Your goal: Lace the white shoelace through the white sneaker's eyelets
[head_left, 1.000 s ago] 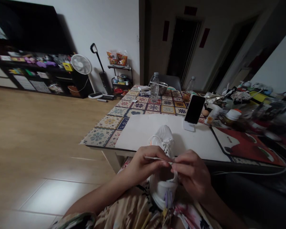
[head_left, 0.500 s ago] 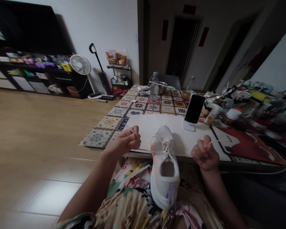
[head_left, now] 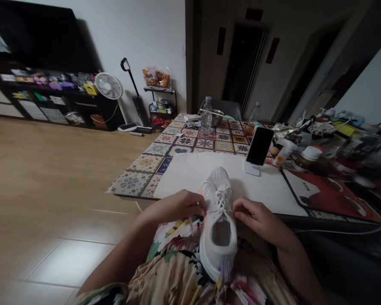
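Left hand (head_left: 188, 205) and right hand (head_left: 257, 215) pinched the shoelace (head_left: 222, 208) of a white sneaker (head_left: 208, 226) at the table's (head_left: 131, 180) near edge.

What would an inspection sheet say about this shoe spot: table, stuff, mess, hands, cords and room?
Surface: table with patterned cover; white sheet near its front edge.
Things: white shoe, heel toward the person; laces crossing its top.
Clutter: phone on a white stand, jar, two clear bottles.
Hands: left hand and right hand pinch the laces on opposite sides of the shoe.
Cables: white cable below the table edge, right.
Surroundings: fan and television, far left.
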### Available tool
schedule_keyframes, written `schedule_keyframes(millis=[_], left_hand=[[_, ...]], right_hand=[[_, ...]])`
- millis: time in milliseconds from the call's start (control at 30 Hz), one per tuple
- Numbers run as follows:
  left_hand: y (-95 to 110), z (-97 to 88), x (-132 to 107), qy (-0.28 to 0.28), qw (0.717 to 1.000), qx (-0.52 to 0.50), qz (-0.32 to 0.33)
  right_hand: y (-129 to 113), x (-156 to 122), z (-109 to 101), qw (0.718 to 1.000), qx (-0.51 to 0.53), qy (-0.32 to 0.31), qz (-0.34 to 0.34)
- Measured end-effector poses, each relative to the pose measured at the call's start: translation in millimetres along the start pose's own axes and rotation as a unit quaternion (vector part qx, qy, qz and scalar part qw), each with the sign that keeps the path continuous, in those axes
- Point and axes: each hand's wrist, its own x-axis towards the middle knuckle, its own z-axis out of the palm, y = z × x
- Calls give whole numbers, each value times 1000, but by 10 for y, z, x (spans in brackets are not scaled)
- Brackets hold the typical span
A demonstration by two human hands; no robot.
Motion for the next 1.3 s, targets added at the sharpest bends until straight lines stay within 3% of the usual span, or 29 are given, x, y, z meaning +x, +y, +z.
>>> schedule_keyframes(millis=[100, 267, 333, 433, 533, 667, 733, 833, 967, 1133, 1300], left_hand=[[-85, -66, -7, -21, 999, -25, 16], [-53, -122, -20, 3, 970, -121, 208], [-6, -43, 5, 25, 944, -216, 249], [50, 163, 84, 31, 901, -344, 262], [84, 337, 168, 65, 904, -336, 256], [107, 400, 215, 132, 913, -283, 264], [112, 402, 216, 138, 913, -276, 267], [110, 428, 223, 129, 896, -348, 245], [123, 469, 250, 118, 880, -412, 204], [172, 465, 252, 202, 895, -328, 227], [177, 477, 236, 234, 900, -283, 233]], right_hand=[[59, -19, -80, 1000, 24, -13, -6], [147, 4, -108, 975, 203, -4, -89], [134, 39, -20, 952, 278, 24, -126], [73, 107, 174, 919, 367, 49, -136], [4, 170, 322, 906, 393, 85, -136], [-77, 210, 369, 925, 314, 155, -149], [-118, 210, 366, 942, 231, 177, -169], [-171, 197, 373, 948, 141, 208, -194], [-205, 174, 375, 953, 110, 208, -190], [-236, 157, 337, 957, 75, 185, -212], [-253, 161, 380, 950, 65, 229, -200]])
